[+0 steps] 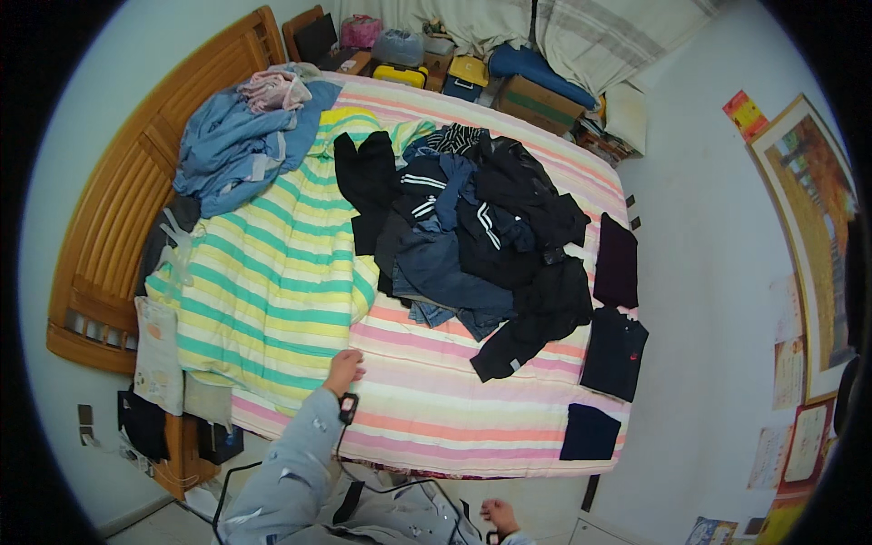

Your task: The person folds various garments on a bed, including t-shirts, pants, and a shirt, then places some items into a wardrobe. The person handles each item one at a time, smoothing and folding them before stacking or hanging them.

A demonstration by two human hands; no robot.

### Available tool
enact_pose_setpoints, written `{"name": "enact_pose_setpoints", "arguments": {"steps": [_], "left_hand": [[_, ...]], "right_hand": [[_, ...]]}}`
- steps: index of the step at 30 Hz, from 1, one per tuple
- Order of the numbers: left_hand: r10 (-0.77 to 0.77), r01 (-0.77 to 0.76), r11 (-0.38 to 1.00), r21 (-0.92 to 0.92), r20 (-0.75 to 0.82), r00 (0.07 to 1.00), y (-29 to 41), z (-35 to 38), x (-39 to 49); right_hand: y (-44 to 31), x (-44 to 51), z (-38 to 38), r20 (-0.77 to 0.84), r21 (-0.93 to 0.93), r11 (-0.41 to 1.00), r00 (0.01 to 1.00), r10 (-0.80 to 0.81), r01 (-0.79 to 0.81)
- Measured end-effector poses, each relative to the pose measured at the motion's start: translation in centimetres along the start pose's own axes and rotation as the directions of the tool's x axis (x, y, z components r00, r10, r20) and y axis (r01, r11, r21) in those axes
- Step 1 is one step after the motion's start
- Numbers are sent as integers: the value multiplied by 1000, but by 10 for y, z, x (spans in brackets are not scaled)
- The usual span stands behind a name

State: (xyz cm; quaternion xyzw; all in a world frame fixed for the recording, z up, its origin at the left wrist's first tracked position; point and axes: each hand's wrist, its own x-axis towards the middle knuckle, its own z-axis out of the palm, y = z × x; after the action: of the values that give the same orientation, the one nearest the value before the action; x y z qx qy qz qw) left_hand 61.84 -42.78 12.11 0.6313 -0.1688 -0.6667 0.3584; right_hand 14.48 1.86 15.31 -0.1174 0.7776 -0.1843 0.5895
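My left hand (346, 371) hovers over or rests on the near side of the bed, by the edge of a green, yellow and white striped quilt (266, 272); nothing shows in its loosely bent fingers. Low in the view, in front of the bed, my right hand (501, 516) hangs empty with fingers half curled. A tangled heap of dark clothes covers the bed's middle, with blue jeans (449, 266), a black garment with white stripes (487, 231) and a black sleeve (504, 347). Along the right edge lie a folded dark maroon garment (616, 262), a folded black shirt (614, 354) and a folded navy garment (590, 432).
A wooden headboard (129, 204) borders the left, with a bunched blue cover (231, 143) beside it. Cardboard box (538, 105) and yellow-lidded bin (466, 75) stand beyond the bed. A black cable (395, 487) runs from my left wrist across my body. A framed picture (811, 238) hangs at right.
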Motion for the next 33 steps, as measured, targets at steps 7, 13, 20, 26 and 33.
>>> {"name": "enact_pose_setpoints", "arguments": {"steps": [7,13,20,26,33], "left_hand": [[35,28,934,-356,170,985,11,156,139],[-79,164,739,-653,158,984,39,207,216],[-62,89,693,-715,64,996,91,244,233],[326,-333,929,163,70,943,92,254,192],[221,-249,950,187,160,962,-51,196,71]], "right_hand": [[80,-159,-23,-210,178,932,913,351,-317],[56,-194,-6,-322,-34,946,900,295,-322],[99,-165,-30,-251,33,955,922,294,-295],[119,-173,-53,-253,34,968,935,249,-249],[39,-150,-51,-163,43,993,979,119,-113]]}}
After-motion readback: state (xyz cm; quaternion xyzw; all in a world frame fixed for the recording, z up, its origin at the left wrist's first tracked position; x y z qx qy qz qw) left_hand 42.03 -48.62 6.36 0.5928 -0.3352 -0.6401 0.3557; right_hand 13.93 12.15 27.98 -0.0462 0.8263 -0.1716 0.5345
